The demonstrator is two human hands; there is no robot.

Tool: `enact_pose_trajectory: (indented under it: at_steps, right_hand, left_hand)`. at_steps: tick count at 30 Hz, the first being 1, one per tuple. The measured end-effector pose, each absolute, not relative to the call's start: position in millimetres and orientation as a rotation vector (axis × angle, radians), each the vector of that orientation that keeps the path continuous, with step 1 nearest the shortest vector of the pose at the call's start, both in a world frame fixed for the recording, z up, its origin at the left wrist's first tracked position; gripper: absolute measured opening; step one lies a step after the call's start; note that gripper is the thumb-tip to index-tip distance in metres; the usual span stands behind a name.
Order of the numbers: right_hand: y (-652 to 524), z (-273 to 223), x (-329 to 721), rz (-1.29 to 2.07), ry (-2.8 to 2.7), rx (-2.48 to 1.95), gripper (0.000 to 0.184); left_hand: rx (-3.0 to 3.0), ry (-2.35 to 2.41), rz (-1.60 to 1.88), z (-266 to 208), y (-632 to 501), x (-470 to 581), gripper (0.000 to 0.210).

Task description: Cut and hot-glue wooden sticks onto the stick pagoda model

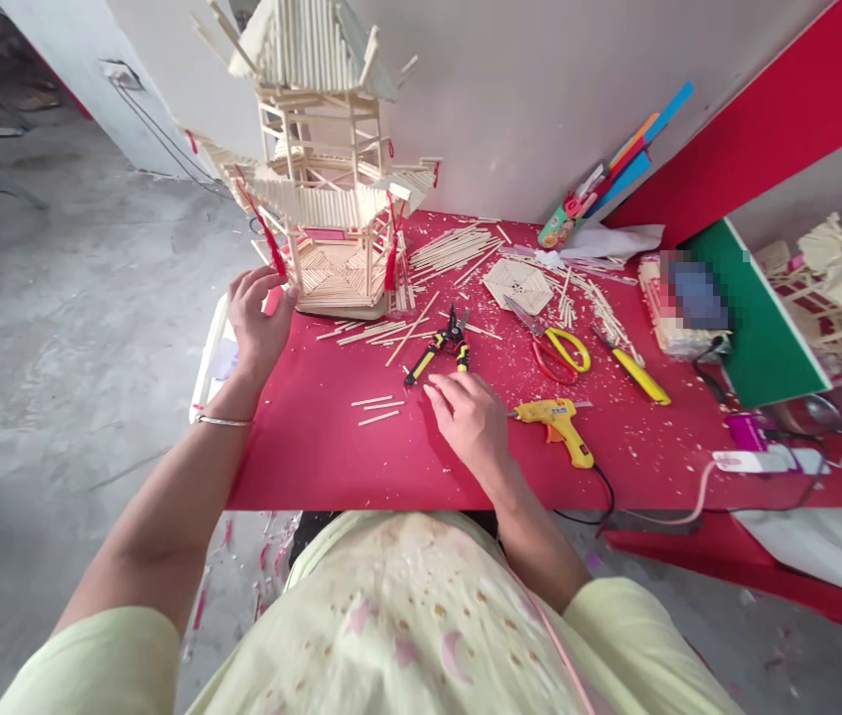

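Pagoda model [326,207] of pale wooden sticks stands upright at the far left of the red table [309,462], against the wall. At its near left corner, the left hand [260,316] has half-curled fingers beside a red tassel [272,248]; whether they grip anything, I cannot tell. On the right, the right hand [472,419] is loosely half-open with nothing visible in it, just near the handles of black-and-yellow pliers [454,336]. Three short sticks [383,405] lie left of it; a yellow glue gun [549,412] lies to its right. Farther off are scissors [568,348] and a hexagonal stick panel [516,287].
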State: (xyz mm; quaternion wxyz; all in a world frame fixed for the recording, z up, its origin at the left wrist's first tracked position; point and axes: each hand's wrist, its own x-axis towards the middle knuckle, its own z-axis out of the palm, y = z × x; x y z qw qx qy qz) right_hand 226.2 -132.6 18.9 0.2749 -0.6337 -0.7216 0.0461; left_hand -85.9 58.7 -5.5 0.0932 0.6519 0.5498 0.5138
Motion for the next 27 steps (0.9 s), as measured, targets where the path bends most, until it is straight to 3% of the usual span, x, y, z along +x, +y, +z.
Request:
enact_pose_trajectory:
  at_steps: [7,12,16,19,23,27]
  right_hand:
    - [-163.6,36.2,288.5,-0.012,-1.801,-1.973,0.028]
    - [-210.1,15.3,366.4,-0.12,-1.561,-2.521,0.049]
    - [-213.6,-5.6,392.6,0.144,-1.45,-2.765,0.052]
    - [-200.5,-5.9,397.2,0.282,-1.416,-2.802,0.047]
    - [-196.4,3.9,398.7,0.438,-1.27,-2.718,0.024]
    - [-205.8,8.3,382.5,0.656,-0.87,-2.305,0.031]
  left_hand:
    - [1.954,1.554,1.489,-27.2,74.8,-96.7,0.049]
    - [1.983,1.529,1.387,-24.1,97.7,-101.9,0.046]
    - [2.052,1.411,1.412,-21.5,109.6,-99.6,0.036]
    - [2.052,1.395,1.41,-22.0,111.5,-97.0,0.034]
    - [2.013,1.464,1.483,-22.9,95.7,-95.8,0.036]
    - [1.832,1.735,1.656,-16.1,51.1,-91.9,0.021]
